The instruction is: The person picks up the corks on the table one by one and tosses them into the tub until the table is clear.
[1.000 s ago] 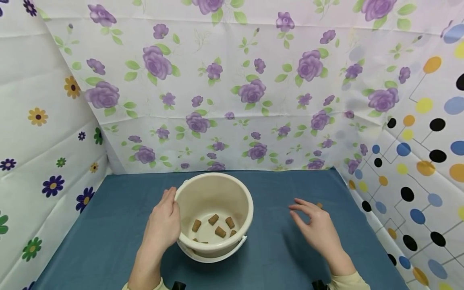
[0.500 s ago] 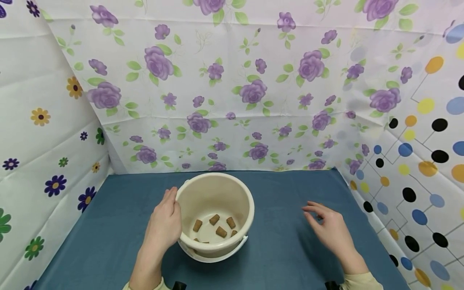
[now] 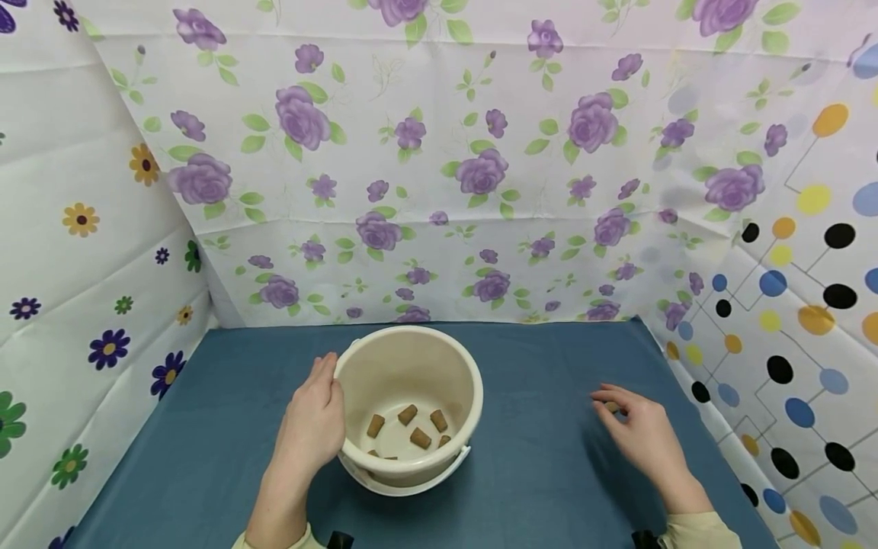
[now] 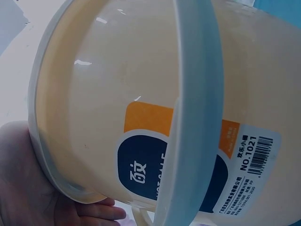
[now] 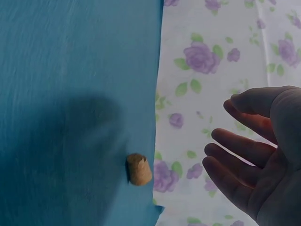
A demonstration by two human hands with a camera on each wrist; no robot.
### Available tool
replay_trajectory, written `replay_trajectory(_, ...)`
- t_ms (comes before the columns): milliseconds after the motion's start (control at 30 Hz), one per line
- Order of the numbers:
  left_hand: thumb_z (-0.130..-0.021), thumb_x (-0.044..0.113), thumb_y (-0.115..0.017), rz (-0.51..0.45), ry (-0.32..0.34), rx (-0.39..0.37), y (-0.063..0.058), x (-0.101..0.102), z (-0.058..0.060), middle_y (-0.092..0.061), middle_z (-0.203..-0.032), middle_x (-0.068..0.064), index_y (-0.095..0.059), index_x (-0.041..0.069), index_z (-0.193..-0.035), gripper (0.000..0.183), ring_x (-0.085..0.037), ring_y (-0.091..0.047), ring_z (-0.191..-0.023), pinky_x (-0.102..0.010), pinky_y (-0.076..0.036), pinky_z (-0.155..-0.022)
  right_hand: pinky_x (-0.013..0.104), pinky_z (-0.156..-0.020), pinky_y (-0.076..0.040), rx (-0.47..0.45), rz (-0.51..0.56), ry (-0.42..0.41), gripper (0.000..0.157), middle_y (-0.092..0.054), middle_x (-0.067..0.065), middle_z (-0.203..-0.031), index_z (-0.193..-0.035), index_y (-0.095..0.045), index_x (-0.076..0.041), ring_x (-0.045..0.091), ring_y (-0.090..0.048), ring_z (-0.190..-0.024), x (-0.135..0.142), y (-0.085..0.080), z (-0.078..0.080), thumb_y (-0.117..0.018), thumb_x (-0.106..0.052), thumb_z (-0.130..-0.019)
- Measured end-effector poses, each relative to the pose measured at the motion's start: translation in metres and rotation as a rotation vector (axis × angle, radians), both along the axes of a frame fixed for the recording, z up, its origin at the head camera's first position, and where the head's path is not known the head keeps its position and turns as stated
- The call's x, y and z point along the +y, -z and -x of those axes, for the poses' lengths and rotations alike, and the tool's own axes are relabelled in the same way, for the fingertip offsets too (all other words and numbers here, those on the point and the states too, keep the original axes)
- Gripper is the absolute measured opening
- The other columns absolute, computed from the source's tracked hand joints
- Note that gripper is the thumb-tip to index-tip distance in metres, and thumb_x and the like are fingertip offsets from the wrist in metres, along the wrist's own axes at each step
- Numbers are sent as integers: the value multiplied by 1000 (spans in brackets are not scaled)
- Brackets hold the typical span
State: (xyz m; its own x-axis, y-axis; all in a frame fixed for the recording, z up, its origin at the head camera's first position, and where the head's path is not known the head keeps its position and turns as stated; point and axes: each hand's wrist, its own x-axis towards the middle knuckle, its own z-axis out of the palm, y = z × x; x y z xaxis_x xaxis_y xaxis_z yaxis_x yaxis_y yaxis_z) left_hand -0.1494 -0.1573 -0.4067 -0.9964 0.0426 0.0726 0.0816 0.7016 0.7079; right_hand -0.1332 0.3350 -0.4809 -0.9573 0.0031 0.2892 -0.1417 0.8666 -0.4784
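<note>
A cream plastic bucket (image 3: 411,347) stands on the blue cloth with several brown corks (image 3: 421,438) on its bottom. My left hand (image 3: 309,419) rests against the bucket's left side at the rim, its fingers straight. From the left wrist, the palm and fingertips show along the rim, and the bucket's label (image 4: 141,165) faces the camera. My right hand (image 3: 638,438) hovers over the right part of the cloth, fingers loosely bent and holding nothing. Below it, apart from the fingers, lies a single cork (image 5: 139,169); in the head view it peeks out between thumb and forefinger.
The bucket's white handle (image 3: 411,488) hangs down at its near side. A blue cloth (image 3: 528,488) covers the table. Behind it hangs a sheet with purple roses (image 3: 480,171); a flower-printed sheet (image 3: 82,290) and a dotted sheet (image 3: 789,328) close the sides.
My right hand has moved right, away from the bucket, until it is over the lone cork. The left hand and the bucket have stayed in place.
</note>
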Motion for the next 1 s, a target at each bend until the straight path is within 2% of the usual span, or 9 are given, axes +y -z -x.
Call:
replay_trajectory(400, -117, 22, -28, 2, -4, 6, 0, 0, 1, -26, -174, -21, -28, -1, -168, 56, -35, -16, -163, -59, -17, -129, 58, -80, -62, -61, -25, 38, 24, -68, 19, -141, -125, -80, -12, 44, -72, -108, 18, 10, 7, -71, -23, -106)
replay_trajectory(500, -117, 22, -28, 2, -5, 1, 0, 0, 0, -26, -174, -21, -28, -1, -168, 56, -35, -16, -163, -59, -17, -130, 48, -61, -59, -80, -35, 65, 25, -70, 21, -136, -126, -80, -11, 37, -73, -81, 22, 13, 9, -70, -23, -106)
replay_trajectory(567, -117, 22, -28, 2, -4, 0, 0, 0, 0, -26, -174, -21, -28, -1, -168, 56, -35, -15, -163, -59, -17, -129, 40, -50, -49, -93, -46, 90, 27, -70, 24, -133, -128, -79, -9, 28, -63, -62, 25, 13, 10, -69, -22, -107)
replay_trajectory(633, -117, 22, -28, 1, -4, -1, -1, 0, 0, -26, -174, -21, -28, -1, -168, 56, -35, -15, -163, -59, -17, -129, 35, -45, -38, -103, -54, 113, 29, -70, 27, -130, -129, -78, -6, 20, -53, -51, 28, 15, 11, -68, -22, -107)
replay_trajectory(667, -117, 22, -28, 1, -4, 0, -1, 0, 0, -26, -174, -21, -28, -1, -168, 56, -35, -16, -163, -59, -17, -129, 35, -45, -38, -106, -58, 120, 30, -69, 28, -129, -129, -77, -5, 19, -51, -49, 30, 15, 11, -68, -21, -107)
replay_trajectory(733, -117, 22, -28, 1, -4, 2, -1, 0, 0, -26, -174, -21, -28, -1, -168, 56, -36, -16, -163, -60, -17, -129, 34, -49, -40, -98, -77, 130, 29, -69, 28, -129, -128, -77, -4, 21, -60, -59, 33, 17, 12, -69, -21, -106)
replay_trajectory(833, -117, 22, -28, 3, -3, 3, -1, 1, 0, -26, -174, -21, -28, -2, -168, 56, -36, -16, -163, -60, -17, -129, 37, -53, -48, -94, -93, 136, 28, -69, 28, -130, -126, -78, -5, 33, -72, -80, 37, 20, 12, -70, -21, -105)
replay_trajectory(933, -117, 21, -29, 4, -2, 5, -1, 0, 0, -26, -174, -22, -28, -2, -168, 56, -37, -16, -163, -60, -17, -129, 44, -59, -55, -102, -108, 134, 26, -68, 28, -132, -124, -79, -6, 45, -71, -101, 41, 22, 13, -71, -21, -104)
replay_trajectory(1000, -117, 21, -29, 2, -1, 9, -1, 0, 0, -26, -173, -22, -28, -2, -168, 55, -37, -16, -162, -60, -17, -129, 49, -62, -57, -111, -116, 132, 26, -67, 28, -134, -124, -79, -6, 47, -70, -104, 43, 23, 13, -71, -21, -104)
